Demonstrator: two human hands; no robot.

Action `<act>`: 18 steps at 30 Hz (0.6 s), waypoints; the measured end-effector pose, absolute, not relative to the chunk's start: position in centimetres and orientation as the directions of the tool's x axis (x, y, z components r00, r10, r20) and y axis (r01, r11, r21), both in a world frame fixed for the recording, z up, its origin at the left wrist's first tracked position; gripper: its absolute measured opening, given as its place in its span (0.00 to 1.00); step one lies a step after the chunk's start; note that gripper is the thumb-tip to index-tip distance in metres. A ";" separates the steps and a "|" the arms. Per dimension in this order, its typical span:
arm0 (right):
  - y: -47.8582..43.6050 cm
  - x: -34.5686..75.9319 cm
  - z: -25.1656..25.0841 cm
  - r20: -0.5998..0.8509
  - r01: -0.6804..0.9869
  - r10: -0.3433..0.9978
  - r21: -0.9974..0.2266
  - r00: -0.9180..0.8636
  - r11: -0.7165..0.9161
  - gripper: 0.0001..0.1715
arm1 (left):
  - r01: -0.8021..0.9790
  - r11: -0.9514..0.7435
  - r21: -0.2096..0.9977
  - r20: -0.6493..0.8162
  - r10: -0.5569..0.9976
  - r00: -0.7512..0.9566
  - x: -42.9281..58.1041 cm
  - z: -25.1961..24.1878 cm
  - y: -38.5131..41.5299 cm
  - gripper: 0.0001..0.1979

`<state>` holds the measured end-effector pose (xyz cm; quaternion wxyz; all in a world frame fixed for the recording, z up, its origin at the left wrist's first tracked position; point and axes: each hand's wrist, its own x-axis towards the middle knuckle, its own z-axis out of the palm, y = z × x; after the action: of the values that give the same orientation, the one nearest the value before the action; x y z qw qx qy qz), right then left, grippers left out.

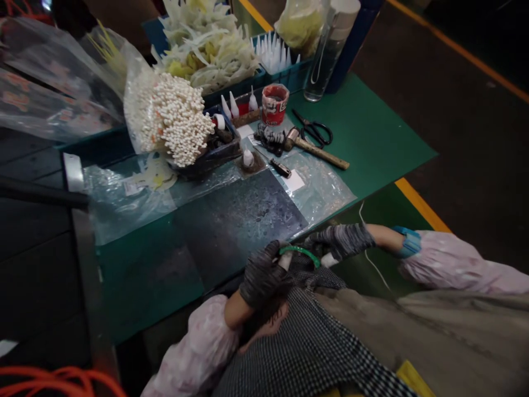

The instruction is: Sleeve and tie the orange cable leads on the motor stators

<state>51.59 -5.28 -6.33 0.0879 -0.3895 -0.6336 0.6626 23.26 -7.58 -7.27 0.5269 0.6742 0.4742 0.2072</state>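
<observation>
My left hand [262,273], in a dark knit glove, is closed at the near table edge around one end of a thin curved green stem [300,251]. My right hand [341,241], also gloved, pinches the other end of the stem, with a small white piece just below its fingers. Both hands hover over my checked apron [306,342], just off the green table [372,132]. A blue band [409,241] circles my right wrist above a pale pink sleeve.
On the table lie a plastic sheet [231,204], a bag of white-tipped stamens [169,118], a red cup [274,103], scissors [314,130], a hammer [318,150] and blue trays of pale petals [206,49] and white cones. An orange cord [58,380] lies at the lower left.
</observation>
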 end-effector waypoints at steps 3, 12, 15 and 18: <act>-4.7 51.3 -5.0 -0.235 0.318 0.690 -0.948 -0.684 -0.008 0.32 | 0.364 0.178 0.914 -0.343 0.819 0.460 21.9 -5.4 -5.5 0.14; 0.0 43.5 -1.0 0.442 -0.045 0.547 -0.805 -0.711 0.592 0.16 | 0.338 0.114 0.934 -0.298 0.770 0.565 17.7 0.0 1.1 0.18; 1.4 41.2 -1.6 0.350 -0.139 0.689 -0.929 -0.635 0.343 0.07 | 0.256 0.092 0.962 -0.219 0.819 0.530 16.1 0.4 1.6 0.17; 2.1 38.2 -3.1 0.147 -0.220 0.826 -0.975 -0.544 0.029 0.22 | 0.093 0.053 0.994 -0.093 0.862 0.498 14.7 -0.4 1.9 0.17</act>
<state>38.24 2.13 -3.11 0.4033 -0.2553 -0.5931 0.6484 14.67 1.93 -0.41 0.6117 0.6121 0.3902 0.3144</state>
